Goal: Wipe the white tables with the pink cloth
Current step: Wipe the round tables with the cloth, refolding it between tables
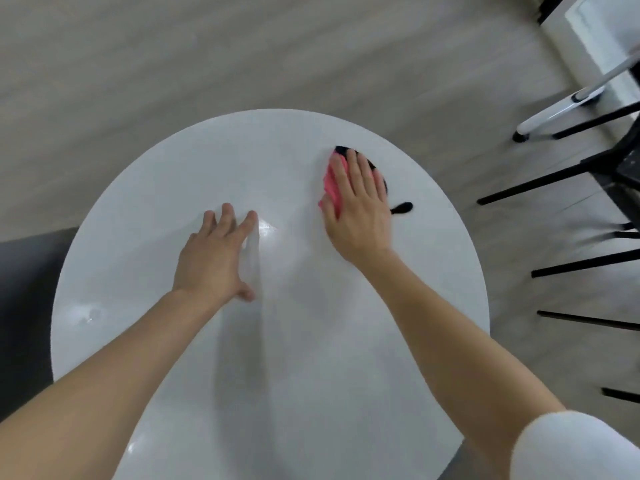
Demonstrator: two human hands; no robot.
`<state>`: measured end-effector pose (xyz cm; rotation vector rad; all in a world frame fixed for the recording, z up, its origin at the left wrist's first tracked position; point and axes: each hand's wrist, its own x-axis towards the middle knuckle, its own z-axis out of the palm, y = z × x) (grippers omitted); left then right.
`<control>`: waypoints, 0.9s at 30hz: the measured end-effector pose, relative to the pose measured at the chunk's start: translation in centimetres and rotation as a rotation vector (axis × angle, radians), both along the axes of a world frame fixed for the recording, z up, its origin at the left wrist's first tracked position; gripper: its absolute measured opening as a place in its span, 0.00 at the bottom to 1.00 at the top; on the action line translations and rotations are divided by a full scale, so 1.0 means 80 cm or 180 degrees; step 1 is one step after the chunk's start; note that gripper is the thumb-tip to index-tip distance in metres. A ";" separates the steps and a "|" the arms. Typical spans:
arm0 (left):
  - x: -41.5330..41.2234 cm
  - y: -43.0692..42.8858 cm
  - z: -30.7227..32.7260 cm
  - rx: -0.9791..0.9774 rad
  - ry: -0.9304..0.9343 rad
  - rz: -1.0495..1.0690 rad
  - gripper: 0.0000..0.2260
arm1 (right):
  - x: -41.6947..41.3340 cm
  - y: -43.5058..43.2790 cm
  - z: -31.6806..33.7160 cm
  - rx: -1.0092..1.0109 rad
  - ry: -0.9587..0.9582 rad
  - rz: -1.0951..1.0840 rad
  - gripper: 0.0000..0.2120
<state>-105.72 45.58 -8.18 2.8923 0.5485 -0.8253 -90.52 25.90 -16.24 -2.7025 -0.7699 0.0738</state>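
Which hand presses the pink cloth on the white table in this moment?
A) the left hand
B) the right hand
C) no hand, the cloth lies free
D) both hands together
B: the right hand lies flat on the pink cloth on the white table, while the left hand rests on bare table surface.

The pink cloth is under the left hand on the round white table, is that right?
Not quite. The head view shows the pink cloth under the right hand, pressed onto the round white table. The left hand lies flat on the tabletop, with no cloth.
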 end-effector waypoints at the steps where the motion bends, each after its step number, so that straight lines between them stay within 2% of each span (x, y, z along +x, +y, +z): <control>1: 0.000 -0.001 0.003 0.0030 0.0010 -0.0033 0.68 | -0.003 -0.044 0.003 -0.0035 0.0031 -0.0280 0.34; 4: 0.002 -0.002 0.005 0.0135 0.0017 -0.0117 0.68 | -0.017 -0.104 0.004 -0.0244 0.0098 -0.1244 0.34; 6: 0.003 -0.002 0.004 0.0195 0.0028 -0.0151 0.67 | -0.013 -0.062 0.000 -0.0297 0.0019 -0.1633 0.35; 7: 0.003 -0.002 0.003 0.0238 0.0019 -0.0147 0.67 | -0.006 -0.022 -0.001 -0.0251 -0.0038 -0.1585 0.35; 9: 0.003 -0.002 0.001 0.0322 -0.0044 -0.0174 0.66 | 0.014 0.079 -0.004 -0.0115 -0.0082 -0.1035 0.35; 13: 0.002 -0.002 0.001 0.0307 -0.0061 -0.0196 0.70 | 0.022 0.261 0.002 -0.0156 0.0016 0.0413 0.34; 15: 0.004 -0.002 0.004 0.0373 -0.0057 -0.0241 0.70 | 0.026 0.281 0.001 -0.0226 0.0003 0.0876 0.33; 17: 0.004 -0.001 0.004 0.0271 -0.0006 -0.0207 0.68 | 0.043 0.244 -0.004 -0.0046 -0.0054 0.0973 0.33; 19: 0.004 -0.001 0.004 0.0252 0.0001 -0.0186 0.68 | 0.055 0.165 -0.008 0.0087 -0.0078 0.0530 0.34; 23: 0.003 0.000 0.002 0.0218 0.0033 -0.0196 0.67 | 0.046 -0.006 -0.004 -0.0023 -0.0007 -0.0840 0.34; 25: 0.003 0.001 0.002 0.0215 0.0036 -0.0214 0.67 | 0.039 -0.016 -0.010 -0.0120 -0.0111 -0.1599 0.34; 27: 0.002 0.002 0.000 0.0249 -0.0031 -0.0240 0.67 | 0.037 0.040 -0.013 -0.0030 -0.0191 -0.1812 0.33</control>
